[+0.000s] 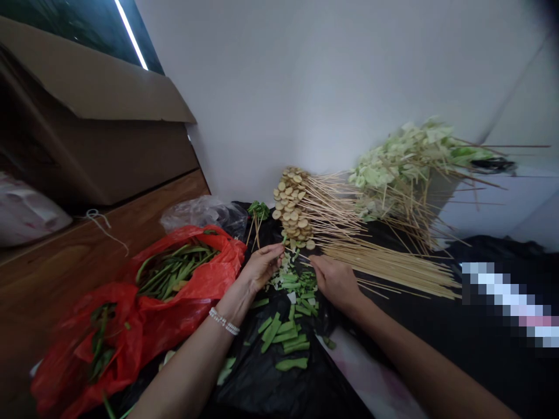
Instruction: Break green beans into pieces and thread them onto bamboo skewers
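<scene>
My right hand (338, 280) is closed round a thin bamboo skewer (301, 255), which points left toward my other hand. My left hand (263, 266), with a beaded bracelet at the wrist, pinches at the skewer's tip; a small green bean piece (285, 238) shows just above its fingertips. Below and between both hands, cut flat green bean pieces (286, 334) lie scattered on black plastic (257, 390). Just beyond the hands is a stack of skewered potato slices (290, 201), their sticks pointing right. Loose bamboo skewers (393, 267) lie in a bundle beside my right hand.
A red plastic bag (192, 308) of whole green beans (179, 270) stands at left, with a clear plastic bag (205, 215) behind it. Skewered leafy greens (259, 210) lie near the potatoes. Skewered cabbage (406, 154) is piled against the wall at right. A cardboard box (117, 145) stands back left.
</scene>
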`<act>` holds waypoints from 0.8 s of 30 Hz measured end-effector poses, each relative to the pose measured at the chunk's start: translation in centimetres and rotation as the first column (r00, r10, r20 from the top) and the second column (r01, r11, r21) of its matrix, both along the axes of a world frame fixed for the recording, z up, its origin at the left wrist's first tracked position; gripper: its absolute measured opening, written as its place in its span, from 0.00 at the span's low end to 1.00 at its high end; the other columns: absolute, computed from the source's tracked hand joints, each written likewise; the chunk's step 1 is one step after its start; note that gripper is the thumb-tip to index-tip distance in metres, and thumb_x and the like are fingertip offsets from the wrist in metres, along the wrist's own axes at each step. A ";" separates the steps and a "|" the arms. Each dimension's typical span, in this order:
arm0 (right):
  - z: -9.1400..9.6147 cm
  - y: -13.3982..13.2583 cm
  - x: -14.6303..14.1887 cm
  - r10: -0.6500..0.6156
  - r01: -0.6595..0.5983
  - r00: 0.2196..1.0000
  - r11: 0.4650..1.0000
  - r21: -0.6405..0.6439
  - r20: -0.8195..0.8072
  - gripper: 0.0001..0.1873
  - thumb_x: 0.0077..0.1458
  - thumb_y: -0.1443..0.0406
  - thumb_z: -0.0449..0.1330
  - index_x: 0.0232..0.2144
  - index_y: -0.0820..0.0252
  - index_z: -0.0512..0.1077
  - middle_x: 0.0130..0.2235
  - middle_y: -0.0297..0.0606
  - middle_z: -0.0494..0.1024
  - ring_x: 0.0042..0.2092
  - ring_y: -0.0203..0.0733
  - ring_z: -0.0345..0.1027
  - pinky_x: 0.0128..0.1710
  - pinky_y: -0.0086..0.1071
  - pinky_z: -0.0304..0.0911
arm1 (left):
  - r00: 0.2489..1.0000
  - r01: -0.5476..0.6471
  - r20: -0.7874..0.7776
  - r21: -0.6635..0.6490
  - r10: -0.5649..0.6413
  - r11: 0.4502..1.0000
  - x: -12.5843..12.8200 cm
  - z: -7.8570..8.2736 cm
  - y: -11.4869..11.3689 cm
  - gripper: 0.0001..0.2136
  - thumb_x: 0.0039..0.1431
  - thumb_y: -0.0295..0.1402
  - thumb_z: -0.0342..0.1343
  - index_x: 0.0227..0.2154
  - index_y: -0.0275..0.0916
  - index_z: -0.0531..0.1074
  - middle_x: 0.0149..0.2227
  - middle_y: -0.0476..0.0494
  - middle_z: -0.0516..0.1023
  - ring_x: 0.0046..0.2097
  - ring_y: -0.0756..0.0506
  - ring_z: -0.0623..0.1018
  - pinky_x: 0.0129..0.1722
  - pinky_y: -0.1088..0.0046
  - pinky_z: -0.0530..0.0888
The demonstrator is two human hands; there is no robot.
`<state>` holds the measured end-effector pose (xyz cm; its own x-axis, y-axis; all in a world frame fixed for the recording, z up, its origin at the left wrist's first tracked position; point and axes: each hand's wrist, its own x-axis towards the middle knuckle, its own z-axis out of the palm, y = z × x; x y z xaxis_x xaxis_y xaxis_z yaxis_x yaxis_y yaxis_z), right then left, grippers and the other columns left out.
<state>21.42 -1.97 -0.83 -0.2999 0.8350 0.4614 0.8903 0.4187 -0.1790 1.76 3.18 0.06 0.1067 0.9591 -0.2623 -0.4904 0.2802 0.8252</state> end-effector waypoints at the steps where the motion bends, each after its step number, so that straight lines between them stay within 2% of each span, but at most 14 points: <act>1: -0.1 0.0 0.0 0.002 -0.002 1.000 1.000 -0.003 -0.001 0.15 0.62 0.67 0.46 0.41 0.58 0.73 0.36 0.39 0.78 0.35 0.38 0.70 0.34 0.28 0.56 | 1.000 0.006 0.002 -0.005 -0.006 1.000 0.0 0.0 0.0 0.05 0.46 0.20 0.65 0.27 0.31 0.77 0.24 0.47 0.77 0.24 0.55 0.74 0.24 0.84 0.70; 6: -0.2 0.1 -0.1 0.017 -0.017 1.000 0.999 -0.034 -0.003 0.15 0.61 0.69 0.46 0.39 0.59 0.72 0.36 0.38 0.78 0.36 0.38 0.70 0.35 0.28 0.56 | 0.999 0.041 0.021 -0.026 -0.040 0.999 0.1 0.1 -0.2 0.05 0.46 0.20 0.64 0.28 0.31 0.77 0.24 0.47 0.77 0.25 0.55 0.75 0.24 0.84 0.71; 14: -0.2 0.2 0.0 0.037 -0.036 0.998 0.999 0.014 -0.042 0.14 0.61 0.69 0.47 0.37 0.59 0.73 0.34 0.38 0.77 0.35 0.37 0.70 0.35 0.27 0.56 | 0.998 0.058 0.018 -0.034 -0.058 0.998 0.1 0.2 -0.3 0.06 0.46 0.20 0.65 0.29 0.31 0.77 0.25 0.46 0.77 0.25 0.55 0.74 0.24 0.84 0.71; 21: -0.3 0.1 -0.2 0.071 -0.072 0.997 0.996 -0.043 -0.026 0.14 0.63 0.67 0.45 0.36 0.59 0.71 0.32 0.37 0.76 0.35 0.37 0.69 0.35 0.27 0.56 | 0.994 0.103 -0.036 -0.028 -0.104 0.994 1.0 0.3 -1.2 0.08 0.41 0.23 0.68 0.27 0.32 0.76 0.26 0.46 0.77 0.26 0.54 0.75 0.24 0.83 0.71; 24: -0.3 0.1 -0.3 0.074 -0.075 0.997 0.997 -0.029 -0.032 0.15 0.64 0.67 0.45 0.38 0.58 0.72 0.34 0.37 0.77 0.37 0.37 0.70 0.36 0.27 0.56 | 0.990 0.125 -0.068 0.016 -0.124 0.992 1.1 0.3 -1.4 0.10 0.39 0.25 0.70 0.26 0.32 0.76 0.25 0.46 0.76 0.26 0.54 0.75 0.26 0.82 0.70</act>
